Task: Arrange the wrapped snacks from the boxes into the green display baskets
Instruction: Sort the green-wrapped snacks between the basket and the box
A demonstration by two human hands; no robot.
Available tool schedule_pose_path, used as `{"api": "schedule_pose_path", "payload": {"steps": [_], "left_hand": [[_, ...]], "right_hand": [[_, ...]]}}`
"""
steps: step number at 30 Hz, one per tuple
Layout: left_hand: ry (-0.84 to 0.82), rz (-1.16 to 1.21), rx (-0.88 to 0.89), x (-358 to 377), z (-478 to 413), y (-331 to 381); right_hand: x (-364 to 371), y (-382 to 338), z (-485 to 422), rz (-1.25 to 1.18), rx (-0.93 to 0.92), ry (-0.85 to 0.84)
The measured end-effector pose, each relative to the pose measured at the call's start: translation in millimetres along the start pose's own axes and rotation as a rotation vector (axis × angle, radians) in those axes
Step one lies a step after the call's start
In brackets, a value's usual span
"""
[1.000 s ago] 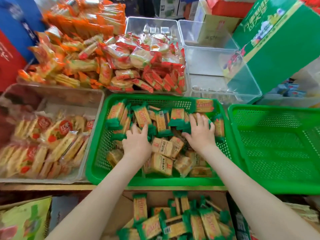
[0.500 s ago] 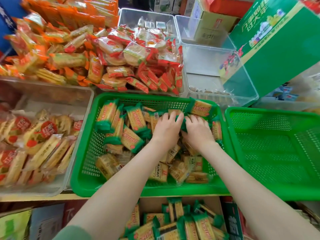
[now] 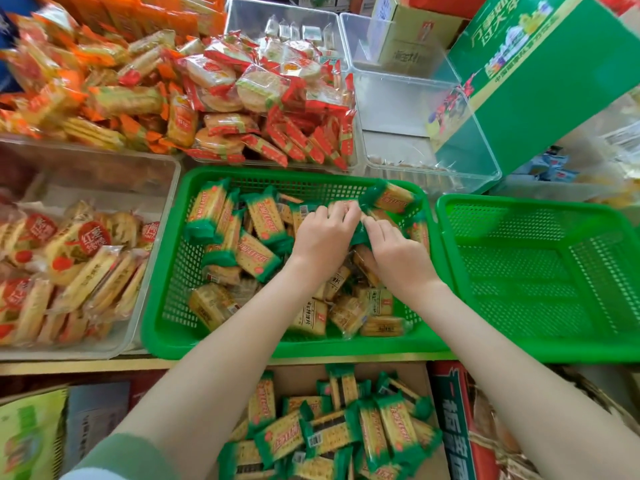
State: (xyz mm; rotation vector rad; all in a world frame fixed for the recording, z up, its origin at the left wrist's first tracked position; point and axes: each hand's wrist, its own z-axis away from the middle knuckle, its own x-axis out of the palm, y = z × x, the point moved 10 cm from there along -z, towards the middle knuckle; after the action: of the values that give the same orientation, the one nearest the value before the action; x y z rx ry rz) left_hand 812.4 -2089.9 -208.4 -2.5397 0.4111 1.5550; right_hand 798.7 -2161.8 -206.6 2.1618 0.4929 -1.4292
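Two bare hands work among green-wrapped cracker packets [image 3: 258, 216] inside a green perforated plastic basket [image 3: 162, 271].

The left hand [image 3: 322, 237] and the right hand [image 3: 398, 254] meet near the basket's far wall, almost touching. The left fingers [image 3: 341, 211] curl over a packet there. The right thumb and fingers pinch a green wrapper end. Loose packets lie all over the basket floor. A second green plastic basket [image 3: 540, 271] sits just right of the basket. Below its near rim, an open brown cardboard box [image 3: 298, 379] holds more of the same packets. A clear plastic tub of red-labelled biscuits [image 3: 104, 181] stands to its left.
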Motion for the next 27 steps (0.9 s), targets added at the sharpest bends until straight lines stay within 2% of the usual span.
{"api": "schedule_pose_path", "payload": {"steps": [4, 11, 17, 22, 27], "left_hand": [[0.044, 0.083, -0.005, -37.3, 26.7, 7.4], [0.019, 0.094, 0.008, -89.7, 88.5, 35.8], [-0.082, 0.155, 0.062, -107.4, 157.3, 58.8], [-0.159, 0.151, 0.14, -117.2, 207.8, 76.2], [-0.11, 0.126, 0.178, -122.0, 246.8, 89.5]], "right_hand": [[-42.2, -16.9, 23.1, -0.06, -0.037, 0.117], [-85.4, -51.4, 76.9, -0.168, -0.071, 0.139], [-95.0, -89.9, 137.6, -0.264, -0.104, 0.165], [-106.5, -115.5, 179.7, -0.289, -0.16, 0.252], [-102.9, -135.7, 215.1, -0.378, -0.227, 0.269]]}}
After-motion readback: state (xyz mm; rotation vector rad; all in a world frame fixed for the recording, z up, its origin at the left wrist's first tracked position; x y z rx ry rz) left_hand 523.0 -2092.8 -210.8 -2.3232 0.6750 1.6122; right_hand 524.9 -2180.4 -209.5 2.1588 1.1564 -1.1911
